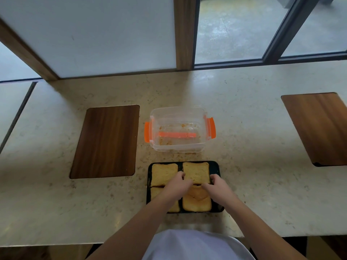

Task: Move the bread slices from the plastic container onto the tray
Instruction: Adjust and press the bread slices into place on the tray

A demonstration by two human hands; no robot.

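Observation:
A black tray [216, 167] lies on the counter close to me with several toasted bread slices on it. Both hands rest on the far-right slice [196, 172]: my left hand [178, 182] grips its left edge and my right hand [216, 184] grips its right edge. Another slice [163, 173] fills the far-left spot, one [197, 202] lies near right, and one near left is mostly hidden under my left forearm. Beyond the tray stands the clear plastic container [178, 147] with orange clips, holding only crumbs and an orange strip.
A dark wooden board [105, 141] is set into the counter to the left, another [319, 128] at the far right. Crumbs lie between container and tray. The counter's front edge runs just below the tray; a window wall stands behind.

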